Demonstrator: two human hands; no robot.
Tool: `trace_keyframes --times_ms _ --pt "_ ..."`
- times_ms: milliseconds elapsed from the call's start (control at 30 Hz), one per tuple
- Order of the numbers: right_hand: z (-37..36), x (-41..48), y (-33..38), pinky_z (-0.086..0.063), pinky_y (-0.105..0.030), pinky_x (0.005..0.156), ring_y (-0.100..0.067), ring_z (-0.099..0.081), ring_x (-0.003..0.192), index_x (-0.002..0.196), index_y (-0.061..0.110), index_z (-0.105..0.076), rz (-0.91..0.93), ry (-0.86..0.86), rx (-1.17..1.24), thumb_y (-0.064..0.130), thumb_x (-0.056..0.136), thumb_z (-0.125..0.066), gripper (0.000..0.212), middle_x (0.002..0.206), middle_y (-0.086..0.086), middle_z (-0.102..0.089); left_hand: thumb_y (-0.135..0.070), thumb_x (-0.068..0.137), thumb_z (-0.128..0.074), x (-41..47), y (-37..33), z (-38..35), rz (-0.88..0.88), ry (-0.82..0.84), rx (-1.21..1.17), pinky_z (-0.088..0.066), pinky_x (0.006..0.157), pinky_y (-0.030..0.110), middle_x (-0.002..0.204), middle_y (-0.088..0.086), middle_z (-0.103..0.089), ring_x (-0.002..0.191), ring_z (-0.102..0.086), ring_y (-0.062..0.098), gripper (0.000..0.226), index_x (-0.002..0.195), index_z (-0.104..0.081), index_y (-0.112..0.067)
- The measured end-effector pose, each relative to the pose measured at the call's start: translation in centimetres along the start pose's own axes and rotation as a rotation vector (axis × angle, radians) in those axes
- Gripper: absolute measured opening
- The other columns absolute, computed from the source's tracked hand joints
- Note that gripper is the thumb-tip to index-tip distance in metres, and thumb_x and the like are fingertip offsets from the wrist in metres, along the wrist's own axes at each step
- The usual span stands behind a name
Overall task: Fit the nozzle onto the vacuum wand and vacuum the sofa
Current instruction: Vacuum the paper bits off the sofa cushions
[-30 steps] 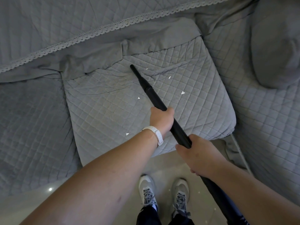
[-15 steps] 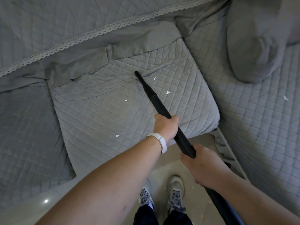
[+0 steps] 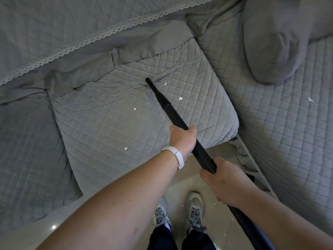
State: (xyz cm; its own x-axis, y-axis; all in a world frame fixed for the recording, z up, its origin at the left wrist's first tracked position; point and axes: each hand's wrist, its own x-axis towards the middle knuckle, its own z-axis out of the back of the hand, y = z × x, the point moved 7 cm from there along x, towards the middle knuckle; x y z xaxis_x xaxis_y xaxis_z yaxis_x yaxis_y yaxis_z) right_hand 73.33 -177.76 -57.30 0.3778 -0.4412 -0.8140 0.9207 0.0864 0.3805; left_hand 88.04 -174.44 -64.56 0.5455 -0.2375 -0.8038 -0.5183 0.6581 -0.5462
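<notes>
A black vacuum wand [image 3: 175,117] runs from lower right up to a slim black nozzle [image 3: 155,91] fitted on its end. The nozzle tip rests on the grey quilted sofa seat cushion [image 3: 100,127], near the cushion's back. My left hand [image 3: 182,139] grips the wand at mid-length, a white band on its wrist. My right hand [image 3: 222,179] grips the wand lower down, over the floor. Small white paper scraps lie on the cushion: one right of the tip [image 3: 165,84], one beside the nozzle [image 3: 180,98], one to the left [image 3: 134,109].
A grey pillow [image 3: 273,42] lies on the right sofa section, with a white scrap [image 3: 310,99] on that seat. Another scrap [image 3: 126,148] sits near the cushion's front. My shoes [image 3: 195,208] stand on the beige tiled floor [image 3: 194,170]. A lace-trimmed cover drapes the backrest [image 3: 72,20].
The view has shifted, so the sofa sits further left in frame. The nozzle tip has slid a little toward the scraps near the cushion's back. Both hands keep their grip.
</notes>
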Motion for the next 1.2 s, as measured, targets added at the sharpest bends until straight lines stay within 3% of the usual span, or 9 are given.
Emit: trace_keyframes --times_ms 433,633,767,900,1067,1200 --pt "-0.1 -3.0 -5.8 -0.047 -0.027 0.044 -0.015 -0.059 0.046 0.089 0.023 -0.056 -0.064 -0.019 0.067 0.042 0.092 -0.059 0.019 0.066 -0.002 -0.066 -0.027 0.095 -0.055 -3.6 3.1 -4.1 -0.008 0.075 0.05 -0.047 0.073 0.032 0.096 0.002 -0.055 0.08 -0.056 0.015 0.041 0.127 -0.038 -0.01" --pt "-0.3 -3.1 -6.8 -0.05 -0.027 0.045 -0.016 -0.061 0.048 0.092 0.023 -0.056 -0.069 -0.062 0.091 0.042 0.092 -0.059 0.019 0.069 -0.003 -0.067 -0.03 0.095 -0.054 -3.7 3.1 -5.2 -0.032 0.103 0.108 -0.047 0.074 0.032 0.104 0.005 -0.056 0.083 -0.056 0.017 0.045 0.131 -0.036 -0.009" --pt "-0.6 -2.8 -7.0 -0.049 -0.025 0.044 -0.016 -0.064 0.05 0.092 0.027 -0.056 -0.069 -0.076 0.1 0.043 0.092 -0.058 0.017 0.069 -0.001 -0.068 -0.03 0.093 -0.056 -3.6 3.1 -5.4 -0.048 0.101 0.126 -0.053 0.081 0.037 0.109 0.008 -0.058 0.088 -0.058 0.021 0.047 0.131 -0.037 -0.008" --pt "-0.8 -3.3 -7.5 -0.048 -0.024 0.042 -0.014 -0.062 0.046 0.091 0.026 -0.055 -0.07 -0.082 0.115 0.044 0.091 -0.058 0.018 0.068 0.0 -0.067 -0.03 0.094 -0.055 -4.3 3.3 -5.4 -0.046 0.105 0.137 -0.049 0.077 0.034 0.113 0.009 -0.059 0.088 -0.058 0.02 0.044 0.13 -0.037 -0.01" --pt "-0.8 -4.9 -8.7 -0.046 -0.024 0.041 -0.015 -0.061 0.046 0.09 0.026 -0.055 -0.081 -0.087 0.135 0.043 0.091 -0.059 0.018 0.069 -0.001 -0.068 -0.028 0.094 -0.055 -6.1 4.1 -6.1 -0.03 0.128 0.134 -0.054 0.081 0.038 0.099 0.003 -0.056 0.082 -0.057 0.016 0.039 0.125 -0.038 -0.011" --pt "-0.7 -6.3 -10.1 -0.046 -0.026 0.043 -0.015 -0.059 0.047 0.09 0.025 -0.056 -0.09 -0.08 0.155 0.042 0.091 -0.06 0.018 0.069 -0.004 -0.068 -0.029 0.093 -0.055 -7.7 4.8 -6.7 -0.03 0.136 0.149 -0.056 0.088 0.046 0.101 0.005 -0.058 0.088 -0.06 0.02 0.037 0.122 -0.037 -0.014"
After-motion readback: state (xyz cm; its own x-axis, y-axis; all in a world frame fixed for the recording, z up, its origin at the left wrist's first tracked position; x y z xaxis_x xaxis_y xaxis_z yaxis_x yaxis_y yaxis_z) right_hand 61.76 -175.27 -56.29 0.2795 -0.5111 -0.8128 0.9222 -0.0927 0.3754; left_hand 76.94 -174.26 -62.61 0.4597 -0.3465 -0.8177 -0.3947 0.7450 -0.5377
